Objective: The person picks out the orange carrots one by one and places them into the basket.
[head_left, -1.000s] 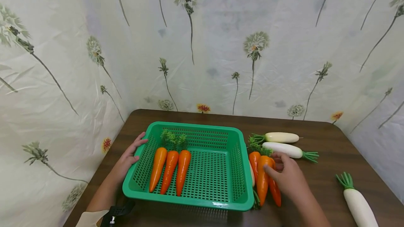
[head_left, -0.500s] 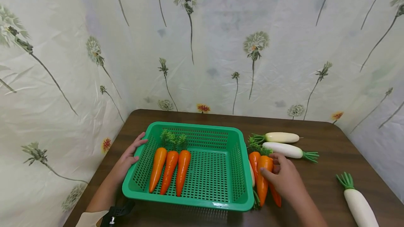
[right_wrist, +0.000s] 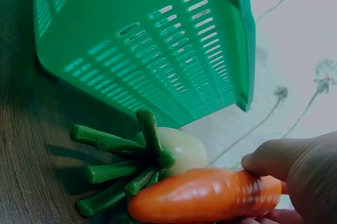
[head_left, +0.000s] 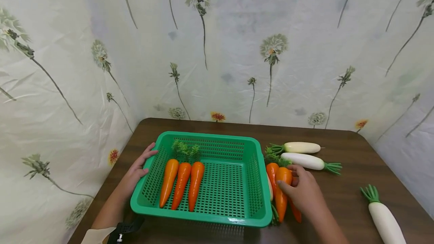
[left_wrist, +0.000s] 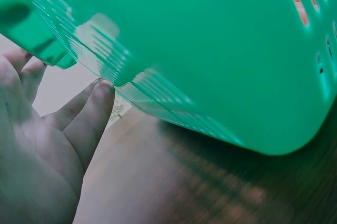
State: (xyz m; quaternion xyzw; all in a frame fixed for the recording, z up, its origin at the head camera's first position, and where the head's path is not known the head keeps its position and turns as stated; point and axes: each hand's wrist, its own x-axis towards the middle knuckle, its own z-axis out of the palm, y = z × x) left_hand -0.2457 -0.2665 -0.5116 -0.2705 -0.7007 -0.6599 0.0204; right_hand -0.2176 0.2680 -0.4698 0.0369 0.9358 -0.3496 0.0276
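Observation:
A green plastic basket [head_left: 234,222] stands on the table with three orange carrots [head_left: 183,183] lying side by side in its left half. My left hand [head_left: 137,170] rests at the basket's left rim, its fingers extended against the plastic. Right of the basket, my right hand [head_left: 303,189] pinches an orange carrot [head_left: 282,195] between thumb and fingers near its leafy end. In the right wrist view that carrot [right_wrist: 189,195] lies across a white radish [right_wrist: 184,150] with thick green stems. Another carrot [head_left: 272,169] is beside it, and one more [head_left: 295,210] is partly hidden under my right hand.
Two white radishes lie behind my right hand, one [head_left: 301,147] farther back than the other [head_left: 303,161]. A third radish [head_left: 386,221] lies at the table's right side. Flower-printed sheeting [head_left: 230,48] hangs around the brown table [head_left: 339,195].
My right thumb and fingers have shifted slightly left, farther over the carrot. The left hand, basket and radishes keep their places; the head view has shifted a little.

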